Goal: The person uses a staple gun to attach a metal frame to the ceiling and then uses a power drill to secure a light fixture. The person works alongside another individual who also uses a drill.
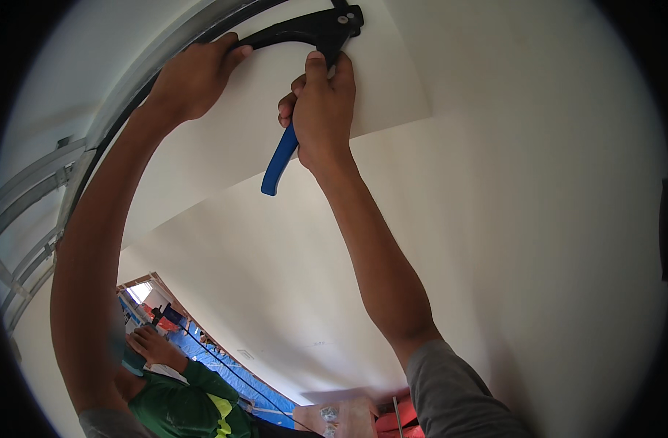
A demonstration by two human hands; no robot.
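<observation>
Fingers and thumb of my right hand (325,109), just below twelve o'clock, wrap the blue handle (279,164) of a black-headed hand tool (327,29). Toward eleven, my left hand (192,80) grasps the end of its black handle (286,31) — the two handles stand spread apart. The tool's head sits at twelve; I cannot tell whether it bites anything. Behind my left hand runs a dark strip (216,28), and silver metal framing (27,202) lies toward nine. Pale wall (538,182) fills three o'clock. Toward seven, a co-worker in green (177,405) has one hand raised — blue sheeting (200,352) shows beyond.
</observation>
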